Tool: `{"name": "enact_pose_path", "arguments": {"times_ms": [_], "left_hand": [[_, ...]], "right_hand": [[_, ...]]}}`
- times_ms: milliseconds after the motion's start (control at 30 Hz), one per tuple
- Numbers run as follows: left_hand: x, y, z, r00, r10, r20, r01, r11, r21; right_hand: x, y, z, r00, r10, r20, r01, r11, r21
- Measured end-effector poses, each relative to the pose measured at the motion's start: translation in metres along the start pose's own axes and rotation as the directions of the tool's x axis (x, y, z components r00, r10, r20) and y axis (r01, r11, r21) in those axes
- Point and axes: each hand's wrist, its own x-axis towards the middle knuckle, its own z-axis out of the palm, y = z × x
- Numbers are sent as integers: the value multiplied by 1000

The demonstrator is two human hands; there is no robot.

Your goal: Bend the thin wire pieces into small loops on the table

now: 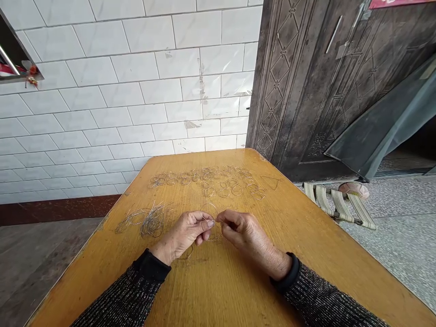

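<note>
Over the middle of the wooden table (218,290), my left hand (192,231) pinches a thin wire bent into loops (209,204) between thumb and forefinger. One round loop stands up above the fingertips; another part curves below them. My right hand (243,229) is closed close beside it, fingertips pressed together at the same wire. Exactly where the wire runs inside the right fingers is hidden. Left of my left hand lies a tangled bundle of loose wire (151,222). Under my left wrist a small curved wire piece (187,253) shows on the tabletop.
Rows of looped wire shapes (207,175) lie across the table's far part, with a bent wire (271,181) to their right. A white tiled wall (136,100) stands behind. At right are a dark carved door (306,91) and a webbed stool (337,204).
</note>
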Motion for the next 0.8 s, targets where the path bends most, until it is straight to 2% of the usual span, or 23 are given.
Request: {"name": "enact_pose_path", "arguments": {"times_ms": [233, 333, 400, 467, 567, 667, 800], "left_hand": [[-2, 5, 2, 1000, -2, -30, 3, 998, 59], [-3, 6, 4, 999, 15, -34, -12, 996, 90], [-2, 4, 3, 998, 27, -54, -22, 996, 83], [0, 1, 2, 994, 34, -109, -31, 999, 30], [2, -4, 0, 978, 30, -206, -50, 994, -94], [3, -5, 1, 969, 33, -243, -76, 983, -170], [2, -4, 6, 972, -3, -234, -61, 962, -266]], "right_hand": [[-1, 1, 1, 999, -46, -1, 46, 996, -77], [-1, 1, 2, 998, -55, -5, 54, 997, -55], [0, 3, 2, 1000, -1, 1, 1, 1000, 18], [2, 4, 3, 994, 107, 16, -108, 981, 161], [6, 7, 5, 966, 245, 80, -256, 875, 412], [7, 7, 8, 944, 260, 202, -328, 789, 519], [5, 4, 12, 917, 249, 313, -388, 743, 546]]}}
